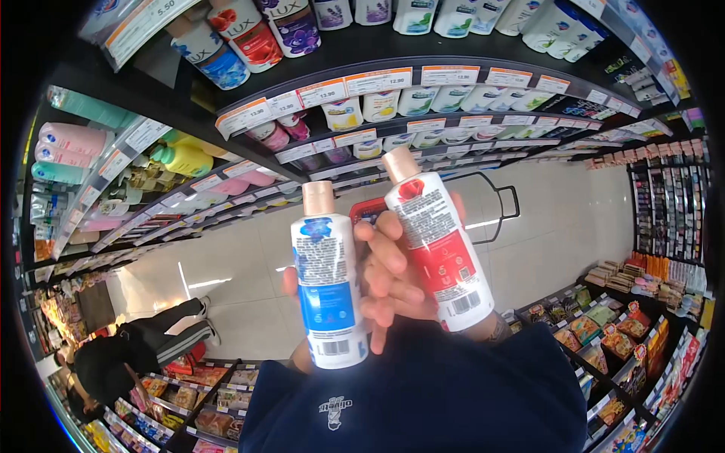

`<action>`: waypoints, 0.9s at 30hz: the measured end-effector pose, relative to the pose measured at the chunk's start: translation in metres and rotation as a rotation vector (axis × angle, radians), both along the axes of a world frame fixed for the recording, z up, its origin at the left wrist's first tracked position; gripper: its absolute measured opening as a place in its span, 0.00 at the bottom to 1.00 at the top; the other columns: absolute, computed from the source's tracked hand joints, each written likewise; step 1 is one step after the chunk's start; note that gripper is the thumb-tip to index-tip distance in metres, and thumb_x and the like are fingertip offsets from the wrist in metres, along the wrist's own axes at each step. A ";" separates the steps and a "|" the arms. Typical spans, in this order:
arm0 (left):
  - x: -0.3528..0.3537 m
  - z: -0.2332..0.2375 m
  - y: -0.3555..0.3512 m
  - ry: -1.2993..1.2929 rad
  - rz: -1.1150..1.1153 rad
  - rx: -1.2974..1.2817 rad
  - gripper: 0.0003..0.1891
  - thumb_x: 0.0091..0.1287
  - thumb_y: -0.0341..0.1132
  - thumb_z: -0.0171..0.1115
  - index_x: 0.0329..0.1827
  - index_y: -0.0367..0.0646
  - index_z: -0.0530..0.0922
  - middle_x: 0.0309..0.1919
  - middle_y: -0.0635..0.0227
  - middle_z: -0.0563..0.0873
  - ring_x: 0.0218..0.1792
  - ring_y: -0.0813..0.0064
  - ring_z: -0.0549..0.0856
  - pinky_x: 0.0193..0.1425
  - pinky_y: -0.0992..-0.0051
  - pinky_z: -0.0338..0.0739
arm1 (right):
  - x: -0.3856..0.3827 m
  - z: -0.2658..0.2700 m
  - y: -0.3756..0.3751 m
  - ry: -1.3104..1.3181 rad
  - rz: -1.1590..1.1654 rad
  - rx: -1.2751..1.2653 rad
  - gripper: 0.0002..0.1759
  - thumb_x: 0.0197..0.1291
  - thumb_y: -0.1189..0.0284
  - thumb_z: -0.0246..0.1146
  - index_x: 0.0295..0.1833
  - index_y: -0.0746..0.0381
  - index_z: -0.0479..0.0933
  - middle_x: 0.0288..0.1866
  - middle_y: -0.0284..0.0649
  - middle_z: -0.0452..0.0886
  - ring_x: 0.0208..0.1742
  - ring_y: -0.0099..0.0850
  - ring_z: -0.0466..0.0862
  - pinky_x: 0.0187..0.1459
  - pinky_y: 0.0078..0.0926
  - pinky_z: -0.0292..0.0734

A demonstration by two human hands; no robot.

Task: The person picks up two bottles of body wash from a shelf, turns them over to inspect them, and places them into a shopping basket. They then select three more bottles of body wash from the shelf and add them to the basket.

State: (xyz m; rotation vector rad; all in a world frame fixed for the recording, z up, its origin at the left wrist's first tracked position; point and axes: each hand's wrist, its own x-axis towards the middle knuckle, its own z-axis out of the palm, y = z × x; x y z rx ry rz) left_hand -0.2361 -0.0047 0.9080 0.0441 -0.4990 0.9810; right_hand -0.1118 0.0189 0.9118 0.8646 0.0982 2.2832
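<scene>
My left hand (375, 309) is wrapped round a white body wash bottle (326, 302) with a blue label and a pinkish cap. It stands nearly upright, its printed back and barcode facing me. In my right hand (391, 253) is a similar body wash bottle (451, 260) with a red label, its top tilted to the left and its back also facing me. The two bottles are side by side and apart, with the fingers of both hands close together between them. Bottle bodies hide parts of both hands.
Ahead, a shelf (325, 84) with price tags bears LUX bottles (245, 38) and other toiletries. Behind my hands is a red basket with a black handle (507, 202). A person in black (113, 362) bends near the lower left. Packaged goods (585, 328) fill racks at right.
</scene>
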 end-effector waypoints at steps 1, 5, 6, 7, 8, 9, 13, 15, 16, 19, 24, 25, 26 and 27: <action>-0.001 -0.005 -0.001 -0.030 -0.022 0.008 0.40 0.66 0.49 0.59 0.71 0.36 0.48 0.59 0.38 0.65 0.50 0.45 0.81 0.35 0.44 0.83 | 0.003 0.007 -0.002 -0.112 -0.015 -0.050 0.42 0.60 0.35 0.47 0.61 0.64 0.64 0.53 0.50 0.72 0.43 0.43 0.78 0.47 0.78 0.67; -0.002 -0.011 -0.005 -0.140 -0.074 0.004 0.42 0.65 0.50 0.60 0.72 0.40 0.45 0.59 0.37 0.64 0.55 0.37 0.76 0.41 0.40 0.80 | 0.005 0.009 -0.006 -0.205 -0.030 -0.096 0.40 0.61 0.37 0.48 0.56 0.66 0.66 0.49 0.53 0.73 0.39 0.43 0.79 0.46 0.77 0.69; 0.000 -0.012 -0.007 -0.205 -0.105 -0.009 0.45 0.63 0.52 0.62 0.72 0.44 0.43 0.59 0.36 0.63 0.58 0.32 0.71 0.46 0.38 0.77 | 0.005 0.007 -0.007 -0.200 -0.035 -0.090 0.41 0.60 0.37 0.49 0.56 0.66 0.66 0.49 0.52 0.73 0.40 0.43 0.79 0.46 0.78 0.68; 0.001 -0.012 -0.006 -0.210 -0.107 -0.011 0.45 0.63 0.52 0.62 0.72 0.44 0.43 0.59 0.36 0.63 0.58 0.32 0.71 0.46 0.38 0.77 | 0.005 0.006 -0.008 -0.204 -0.037 -0.092 0.41 0.60 0.37 0.49 0.56 0.66 0.66 0.49 0.52 0.73 0.40 0.43 0.79 0.46 0.78 0.68; 0.002 -0.011 -0.004 -0.166 -0.070 0.038 0.43 0.65 0.51 0.60 0.72 0.41 0.43 0.59 0.36 0.64 0.54 0.35 0.75 0.41 0.39 0.80 | 0.004 0.005 -0.008 -0.183 -0.026 -0.089 0.41 0.60 0.36 0.49 0.56 0.65 0.66 0.49 0.52 0.73 0.40 0.44 0.79 0.46 0.79 0.67; 0.003 -0.010 -0.003 -0.123 -0.033 0.087 0.42 0.67 0.50 0.57 0.72 0.38 0.43 0.58 0.36 0.64 0.50 0.38 0.79 0.35 0.40 0.82 | 0.004 0.005 -0.008 -0.162 -0.016 -0.085 0.41 0.60 0.36 0.49 0.56 0.65 0.66 0.49 0.52 0.73 0.41 0.44 0.79 0.46 0.80 0.66; 0.006 -0.003 -0.007 -0.127 -0.016 0.053 0.43 0.66 0.51 0.58 0.71 0.37 0.43 0.57 0.33 0.65 0.49 0.36 0.79 0.35 0.41 0.82 | 0.006 0.012 -0.013 -0.161 0.012 -0.113 0.42 0.58 0.34 0.48 0.54 0.65 0.66 0.48 0.52 0.73 0.42 0.45 0.79 0.46 0.80 0.66; 0.005 -0.005 -0.007 -0.093 -0.005 0.107 0.43 0.65 0.52 0.58 0.70 0.35 0.43 0.56 0.30 0.65 0.48 0.34 0.79 0.34 0.40 0.82 | 0.007 0.010 -0.015 -0.184 -0.011 -0.085 0.42 0.58 0.34 0.48 0.54 0.65 0.66 0.47 0.52 0.74 0.41 0.44 0.80 0.46 0.76 0.69; 0.003 -0.006 -0.007 -0.090 -0.002 0.107 0.43 0.65 0.52 0.58 0.70 0.35 0.43 0.56 0.30 0.65 0.48 0.34 0.79 0.34 0.40 0.82 | 0.006 0.009 -0.016 -0.205 -0.034 -0.056 0.43 0.58 0.33 0.47 0.53 0.65 0.66 0.45 0.51 0.75 0.40 0.43 0.80 0.45 0.72 0.71; 0.002 -0.007 -0.008 -0.068 -0.051 0.205 0.45 0.64 0.51 0.61 0.69 0.33 0.43 0.60 0.26 0.61 0.48 0.35 0.79 0.38 0.38 0.80 | -0.002 0.003 -0.021 -0.041 -0.053 0.005 0.46 0.56 0.33 0.50 0.57 0.68 0.64 0.51 0.54 0.71 0.37 0.45 0.78 0.45 0.74 0.71; -0.002 -0.014 -0.017 -0.110 -0.067 0.107 0.45 0.63 0.51 0.62 0.70 0.34 0.44 0.61 0.28 0.60 0.52 0.34 0.77 0.40 0.37 0.80 | 0.002 0.003 -0.023 -0.029 -0.024 -0.003 0.46 0.55 0.33 0.51 0.58 0.66 0.63 0.50 0.54 0.72 0.41 0.48 0.78 0.46 0.76 0.69; -0.004 -0.015 -0.018 -0.109 -0.096 0.068 0.44 0.64 0.51 0.61 0.70 0.36 0.45 0.61 0.30 0.61 0.53 0.33 0.75 0.41 0.37 0.80 | 0.006 0.010 -0.022 -0.178 -0.031 -0.044 0.44 0.57 0.33 0.48 0.56 0.65 0.65 0.46 0.49 0.75 0.36 0.41 0.78 0.45 0.63 0.71; -0.006 -0.016 -0.018 -0.110 -0.126 0.028 0.44 0.64 0.52 0.61 0.71 0.38 0.45 0.60 0.32 0.61 0.54 0.32 0.74 0.41 0.38 0.80 | 0.008 0.013 -0.022 -0.329 -0.039 -0.085 0.42 0.59 0.34 0.46 0.54 0.64 0.67 0.42 0.45 0.77 0.31 0.34 0.79 0.44 0.50 0.74; -0.006 -0.015 -0.015 -0.103 -0.136 0.030 0.43 0.64 0.52 0.60 0.71 0.41 0.45 0.59 0.35 0.63 0.54 0.31 0.74 0.40 0.38 0.80 | 0.007 0.010 -0.022 -0.332 -0.035 -0.096 0.41 0.59 0.34 0.46 0.54 0.63 0.68 0.41 0.44 0.77 0.30 0.34 0.78 0.43 0.50 0.73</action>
